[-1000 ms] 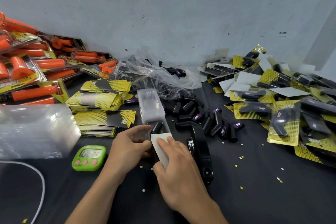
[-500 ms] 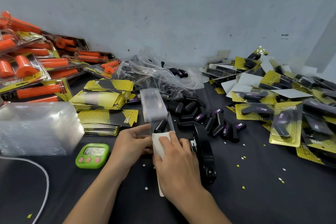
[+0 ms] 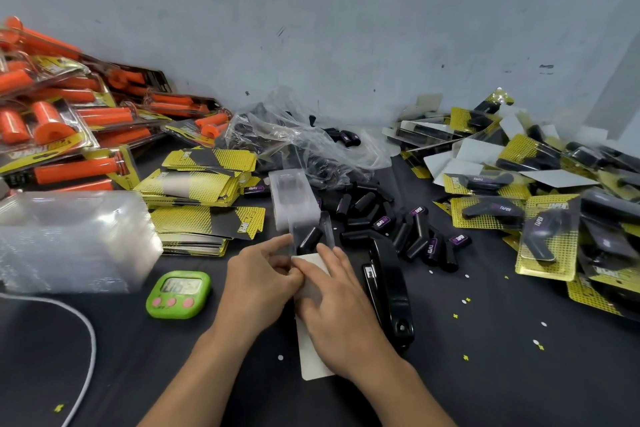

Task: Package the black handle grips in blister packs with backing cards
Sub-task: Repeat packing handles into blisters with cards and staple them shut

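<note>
A clear blister pack [image 3: 304,229] with a black handle grip [image 3: 309,238] inside lies in front of me. My left hand [image 3: 258,284] pinches its near left edge. My right hand [image 3: 341,308] holds a backing card [image 3: 313,354], white side up, with fingers pressing its far end at the blister's mouth. The card's near end sticks out under my right palm. A taller stack of clear blisters [image 3: 292,198] stands just behind. Loose black grips [image 3: 388,222] lie scattered to the right.
A black stapler [image 3: 389,291] lies right of my right hand. A green timer [image 3: 178,293] sits at the left, with yellow card stacks [image 3: 204,204] and clear blisters [image 3: 74,241] behind it. Finished packs [image 3: 540,218] pile at the right, orange grip packs [image 3: 62,135] at the far left.
The card has slid further toward me under my right hand, so more of its near end shows. Both hands shifted slightly on the blister's near edge.
</note>
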`<state>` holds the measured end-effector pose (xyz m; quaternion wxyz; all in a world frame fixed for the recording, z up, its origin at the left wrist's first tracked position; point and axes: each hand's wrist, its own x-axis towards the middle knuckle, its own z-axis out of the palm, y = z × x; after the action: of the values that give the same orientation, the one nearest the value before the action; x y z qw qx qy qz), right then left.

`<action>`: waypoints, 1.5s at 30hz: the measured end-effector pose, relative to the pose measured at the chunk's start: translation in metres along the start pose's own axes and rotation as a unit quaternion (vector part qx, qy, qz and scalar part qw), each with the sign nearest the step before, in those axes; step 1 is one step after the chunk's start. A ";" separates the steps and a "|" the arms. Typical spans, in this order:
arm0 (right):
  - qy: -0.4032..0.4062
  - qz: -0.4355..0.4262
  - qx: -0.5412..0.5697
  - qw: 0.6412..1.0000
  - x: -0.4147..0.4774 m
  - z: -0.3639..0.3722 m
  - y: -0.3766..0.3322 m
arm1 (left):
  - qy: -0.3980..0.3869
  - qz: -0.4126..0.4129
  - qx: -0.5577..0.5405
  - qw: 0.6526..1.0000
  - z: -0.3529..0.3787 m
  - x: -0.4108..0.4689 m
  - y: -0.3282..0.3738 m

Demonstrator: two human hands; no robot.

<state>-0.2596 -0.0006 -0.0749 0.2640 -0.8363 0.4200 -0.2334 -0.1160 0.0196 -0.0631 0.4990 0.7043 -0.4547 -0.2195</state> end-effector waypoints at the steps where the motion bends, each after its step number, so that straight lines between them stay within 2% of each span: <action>1: -0.008 0.007 0.011 1.000 0.001 -0.002 0.000 | -0.002 0.005 0.004 1.000 -0.001 -0.001 0.000; 4: -0.032 0.019 0.028 0.999 0.001 -0.007 0.000 | -0.031 0.005 -0.005 0.999 -0.005 0.000 0.000; 6: -0.040 0.020 0.037 0.998 -0.001 -0.009 -0.001 | -0.055 -0.013 -0.049 0.997 -0.005 0.003 -0.001; 8: -0.001 0.025 0.087 0.996 -0.004 -0.010 -0.003 | -0.058 -0.031 -0.090 0.994 -0.004 0.005 -0.002; 11: 0.097 0.085 0.203 0.970 -0.006 -0.013 -0.002 | -0.049 -0.048 -0.118 0.991 -0.003 0.006 -0.002; 15: 0.103 0.133 0.255 0.952 -0.006 -0.012 -0.001 | -0.038 -0.064 -0.161 0.984 -0.007 0.007 -0.003; 17: 0.115 0.134 0.260 0.949 -0.005 -0.012 -0.001 | -0.039 -0.060 -0.164 0.984 -0.008 0.006 -0.002; 21: 0.129 0.130 0.256 0.949 -0.006 -0.013 -0.003 | -0.052 -0.001 -0.058 0.997 -0.005 0.000 -0.004; 24: 0.143 0.121 0.250 0.950 -0.004 -0.011 -0.002 | -0.049 0.008 -0.028 0.998 -0.002 -0.001 -0.004; 26: 0.128 0.120 0.260 0.949 -0.004 -0.012 -0.002 | -0.018 0.010 -0.006 1.000 -0.001 0.001 -0.007; 31: 0.015 0.105 0.280 0.954 -0.010 -0.016 -0.002 | 0.045 -0.023 -0.017 0.999 0.001 0.003 -0.008; 35: 0.028 0.110 0.347 0.931 -0.012 -0.016 -0.002 | 0.040 -0.018 -0.041 0.998 0.002 0.002 -0.005; 40: 0.053 0.111 0.359 0.925 -0.010 -0.014 -0.004 | 0.012 -0.001 -0.105 0.994 -0.002 -0.002 -0.004; 45: 0.012 0.104 0.351 0.930 -0.012 -0.016 -0.007 | 0.070 -0.029 -0.107 0.991 0.000 0.000 -0.004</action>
<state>-0.2717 0.0087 -0.0610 0.5588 -0.6387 0.3992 -0.3471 -0.1142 0.0202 -0.0668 0.5959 0.6733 -0.3717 -0.2313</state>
